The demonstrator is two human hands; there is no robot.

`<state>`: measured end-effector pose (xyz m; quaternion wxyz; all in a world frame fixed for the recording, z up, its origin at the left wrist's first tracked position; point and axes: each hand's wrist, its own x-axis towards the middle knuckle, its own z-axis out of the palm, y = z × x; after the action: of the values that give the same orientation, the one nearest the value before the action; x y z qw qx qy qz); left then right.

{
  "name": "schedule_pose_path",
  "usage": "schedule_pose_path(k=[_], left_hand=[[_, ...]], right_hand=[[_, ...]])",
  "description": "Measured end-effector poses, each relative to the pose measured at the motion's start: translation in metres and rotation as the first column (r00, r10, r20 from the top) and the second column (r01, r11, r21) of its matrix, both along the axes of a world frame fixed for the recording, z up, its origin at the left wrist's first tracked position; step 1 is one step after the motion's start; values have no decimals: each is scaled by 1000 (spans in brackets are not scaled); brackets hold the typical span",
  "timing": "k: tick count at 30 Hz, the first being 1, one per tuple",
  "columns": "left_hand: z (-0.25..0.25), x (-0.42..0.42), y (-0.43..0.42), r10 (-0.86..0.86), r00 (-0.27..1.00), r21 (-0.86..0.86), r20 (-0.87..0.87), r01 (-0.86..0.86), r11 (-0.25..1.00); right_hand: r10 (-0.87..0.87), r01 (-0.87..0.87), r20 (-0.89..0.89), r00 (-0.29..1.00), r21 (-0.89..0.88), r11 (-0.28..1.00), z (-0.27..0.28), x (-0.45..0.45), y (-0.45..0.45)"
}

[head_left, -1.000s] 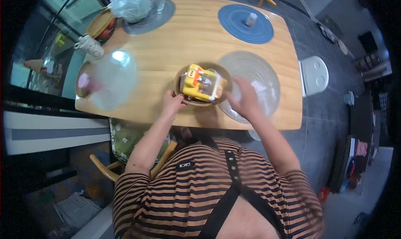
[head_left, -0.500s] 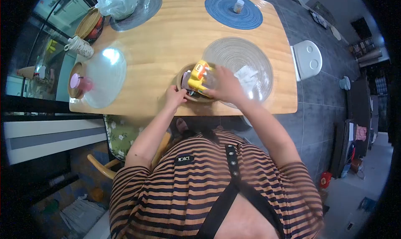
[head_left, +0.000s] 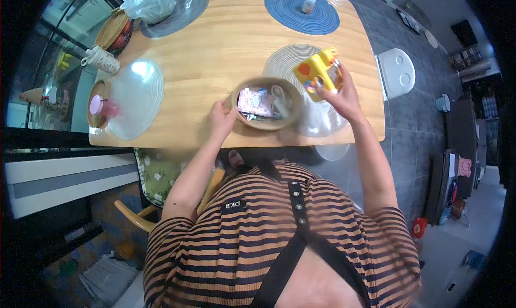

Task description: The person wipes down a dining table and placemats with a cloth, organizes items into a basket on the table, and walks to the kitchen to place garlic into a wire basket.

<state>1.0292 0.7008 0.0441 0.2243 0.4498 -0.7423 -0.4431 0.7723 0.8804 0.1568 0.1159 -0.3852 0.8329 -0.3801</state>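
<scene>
My right hand (head_left: 344,97) is closed around a yellow plastic toy (head_left: 318,71) with an orange heart shape on it, held above a ribbed round placemat (head_left: 282,60). My left hand (head_left: 221,117) grips the left rim of a round tan basket (head_left: 269,126) close to the table's front edge. Inside the basket lie a pink patterned flat item (head_left: 255,101), a white looped object (head_left: 279,98) and other small things that I cannot make out. Part of the toy is hidden behind my right fingers.
At the left, a pink-lidded cup (head_left: 107,108) and a patterned white bottle (head_left: 102,60) stand near a clear placemat (head_left: 142,111). Toward the back are a plastic bag (head_left: 150,4) and a blue placemat (head_left: 285,15) bearing a small jar (head_left: 308,5).
My right hand has lifted the yellow toy out of the basket and carried it right, over the placemat. The basket's contents now show. My left hand remains at the rim.
</scene>
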Motion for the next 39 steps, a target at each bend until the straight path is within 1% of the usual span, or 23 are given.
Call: schedule_pose_path(k=[1,4,6,7,8,10,11,13,16,19,20,22,25,28,29,32,35,39], left_hand=[[7,0,-2,-25,998,-280,51,39,959],[27,-12,-7,-278,958,-351,67,284,892],[34,-22,-5,-440,873,-362,213,488,794],[36,-28,-5,-510,811,-356,286,584,730],[38,-36,-5,-539,753,-346,377,654,673],[39,-49,-4,-572,612,-299,546,780,550],[34,-52,-4,-552,601,-326,578,790,518],[25,-59,-3,-508,579,-377,638,810,450],[26,-70,-2,-460,499,-340,734,857,387],[23,-75,-3,-442,505,-367,742,857,363],[26,-78,-5,-460,467,-307,755,872,381],[34,-85,-11,-496,391,-183,776,891,416],[39,-88,-28,-563,495,-129,661,815,565],[39,-95,-48,-625,583,-30,519,744,668],[42,-97,-52,-631,591,12,503,725,689],[50,-97,-54,-653,569,50,499,734,677],[51,-94,-53,-666,599,8,444,740,672],[66,-84,-48,-666,638,47,388,708,705]], right_hand=[[-16,16,-4,1000,-9,1000,-1,-4,9],[-66,66,-18,998,-19,998,-9,-7,38],[-107,107,-33,994,-7,994,-14,-3,53],[-140,140,-14,990,18,990,-14,2,58],[-157,158,-14,987,31,987,-16,4,63],[-192,193,-14,981,61,979,-25,7,74],[-204,208,-77,976,54,977,-33,8,78],[-222,226,-75,972,53,973,-39,9,86],[-234,238,-69,970,50,970,-40,14,92],[-245,247,-26,969,87,965,-33,20,94],[-250,249,-5,968,106,963,-31,21,95],[-253,253,-18,967,106,962,-33,21,99],[-260,261,-22,965,112,959,-36,21,101],[-259,263,-47,965,96,960,-40,21,103],[-256,261,-61,965,84,962,-42,20,103],[-263,267,-51,963,88,960,-46,18,102],[-257,259,-29,966,68,964,-47,18,100],[-247,250,-42,968,73,965,-45,20,98]])
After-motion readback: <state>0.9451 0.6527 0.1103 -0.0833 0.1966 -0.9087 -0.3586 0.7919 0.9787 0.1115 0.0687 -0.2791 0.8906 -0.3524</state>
